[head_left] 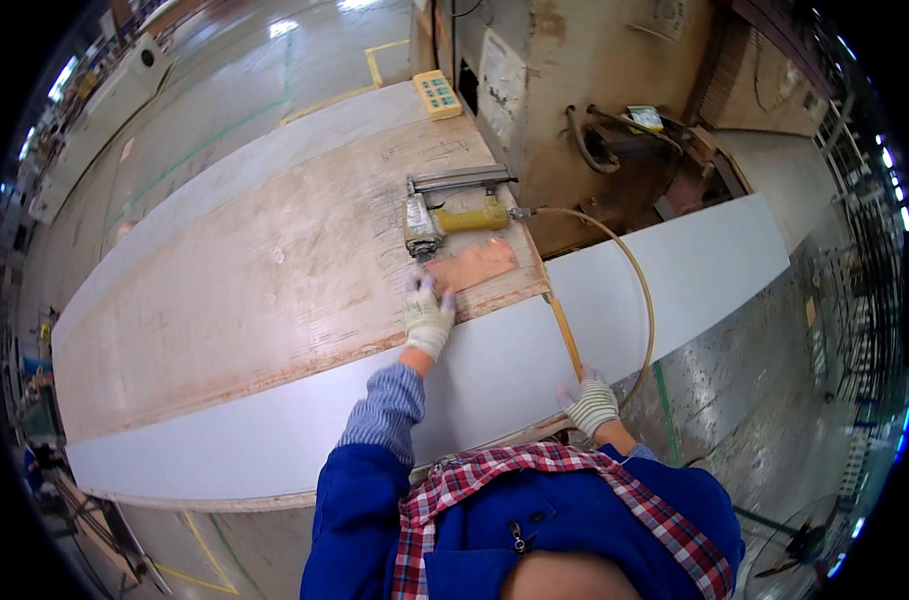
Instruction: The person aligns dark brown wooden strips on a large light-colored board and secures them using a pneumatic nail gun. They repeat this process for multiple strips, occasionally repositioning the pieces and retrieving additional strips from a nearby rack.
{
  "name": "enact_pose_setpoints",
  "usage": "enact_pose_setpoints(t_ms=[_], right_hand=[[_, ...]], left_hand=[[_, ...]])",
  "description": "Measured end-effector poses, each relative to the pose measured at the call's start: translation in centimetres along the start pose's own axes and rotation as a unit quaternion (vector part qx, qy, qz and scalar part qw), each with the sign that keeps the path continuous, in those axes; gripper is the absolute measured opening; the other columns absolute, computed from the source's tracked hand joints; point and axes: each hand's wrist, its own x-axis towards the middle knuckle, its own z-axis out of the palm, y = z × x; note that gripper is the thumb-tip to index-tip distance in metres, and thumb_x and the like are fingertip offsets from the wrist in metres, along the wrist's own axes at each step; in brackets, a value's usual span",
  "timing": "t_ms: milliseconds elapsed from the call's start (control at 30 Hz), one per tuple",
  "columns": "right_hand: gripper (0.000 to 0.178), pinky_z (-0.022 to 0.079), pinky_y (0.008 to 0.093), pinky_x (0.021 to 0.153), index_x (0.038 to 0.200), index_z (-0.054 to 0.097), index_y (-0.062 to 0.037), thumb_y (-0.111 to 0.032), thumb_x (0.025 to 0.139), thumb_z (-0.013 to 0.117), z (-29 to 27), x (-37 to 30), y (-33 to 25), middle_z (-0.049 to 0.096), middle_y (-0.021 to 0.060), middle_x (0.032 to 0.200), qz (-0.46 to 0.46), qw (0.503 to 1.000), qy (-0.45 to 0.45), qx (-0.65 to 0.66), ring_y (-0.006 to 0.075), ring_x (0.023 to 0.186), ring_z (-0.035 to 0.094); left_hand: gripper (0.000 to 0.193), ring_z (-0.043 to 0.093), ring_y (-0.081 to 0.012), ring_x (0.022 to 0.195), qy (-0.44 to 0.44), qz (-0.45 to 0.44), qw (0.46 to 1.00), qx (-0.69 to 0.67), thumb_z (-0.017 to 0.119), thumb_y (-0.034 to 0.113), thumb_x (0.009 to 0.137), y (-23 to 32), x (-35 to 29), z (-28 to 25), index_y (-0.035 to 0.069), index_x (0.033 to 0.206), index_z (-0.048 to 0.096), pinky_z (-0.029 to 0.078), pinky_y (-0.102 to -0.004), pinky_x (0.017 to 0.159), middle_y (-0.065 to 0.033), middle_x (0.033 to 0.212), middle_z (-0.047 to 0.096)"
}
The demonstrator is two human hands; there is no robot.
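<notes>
Nearest me, a person in a blue jacket and checked apron (439, 505) leaned over a long surface (304, 425). The right grip (591, 403), in a pale knit glove, was at the near end of a narrow yellow strip (565, 336). I could not tell whether it was closed on the strip or only touching it, as the fingers hid that end. The strip looked light and stiff; a pinch near its middle would probably have balanced it best.

Farther in, the left grip (429, 325), gloved too, lay palm down with its fingers loosely spread. Its fingertips were by the near left corner of an orange sheet (481, 264) on the surface's brown board. Blur left it unclear whether they touched. The sheet seemed thin and light, perhaps bendy, easiest to lift by an edge; I couldn't tell what it was made of.

Just beyond the sheet, a nail gun (459, 218) lay on its side. It looked heavy and hard, best taken by its yellow handle, with its hose (647, 290) likely to tug. The hose curved right and passed out of sight near the right grip.

Farthest off, a yellow box (437, 95) sat at the board's far corner, its markings too small to make out.
</notes>
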Motion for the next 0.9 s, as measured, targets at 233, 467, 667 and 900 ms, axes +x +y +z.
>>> enact_pose_setpoints(t_ms=[233, 467, 667, 900], right_hand=[[0.084, 0.045, 0.0419, 0.088, 0.119, 0.045, 0.0072, -0.061, 0.072, 0.057, -0.4, 1.1, -2.5, 0.056, 0.0288, 0.109, 0.186, 0.976, -0.1, 0.047, 0.04, 0.103, 0.055], [0.095, 0.044, 0.0412, 0.09, 0.122, 0.041, 0.0092, -0.069, 0.069, 0.054, -0.8, -0.1, -4.4, 0.055, 0.0296, 0.111, 0.214, 0.976, -0.046, 0.016, 0.0398, 0.105, 0.055], [0.082, 0.044, 0.0422, 0.089, 0.117, 0.05, 0.0049, -0.065, 0.075, 0.049, -0.5, 1.1, -2.7, 0.056, 0.0275, 0.111, 0.219, 0.975, -0.047, 0.001, 0.039, 0.103, 0.056], [0.046, 0.046, 0.0454, 0.079, 0.095, 0.062, -0.002, -0.041, 0.09, 0.039, 1.4, 2.3, 1.5, 0.062, 0.0243, 0.09, 0.149, 0.988, -0.024, 0.009, 0.0397, 0.088, 0.059]], left_hand=[[0.043, 0.051, -0.0336, 0.1, -0.172, 0.03, 0.976, 0.132, 0.058, 0.038, 0.078, 1.6, -5.0, -5.3, 0.004, 0.103, 0.056, 0.04, -0.048, 0.083, -0.0166, 0.101, 0.055], [0.044, 0.045, -0.0344, 0.107, -0.118, 0.173, 0.968, 0.139, 0.062, 0.037, 0.077, -0.3, -14.2, -14.0, 0.006, 0.107, 0.054, 0.034, -0.0468, 0.089, -0.0176, 0.114, 0.048], [0.048, 0.043, -0.036, 0.108, -0.085, 0.107, 0.974, 0.182, 0.061, 0.038, 0.076, -3.9, -19.0, -19.9, 0.003, 0.108, 0.054, 0.031, -0.0498, 0.092, -0.0191, 0.115, 0.048], [0.048, 0.045, -0.0355, 0.108, -0.148, 0.148, 0.966, 0.153, 0.061, 0.037, 0.076, -4.6, -19.7, -19.5, 0.002, 0.108, 0.054, 0.033, -0.0495, 0.092, -0.0183, 0.116, 0.049]])
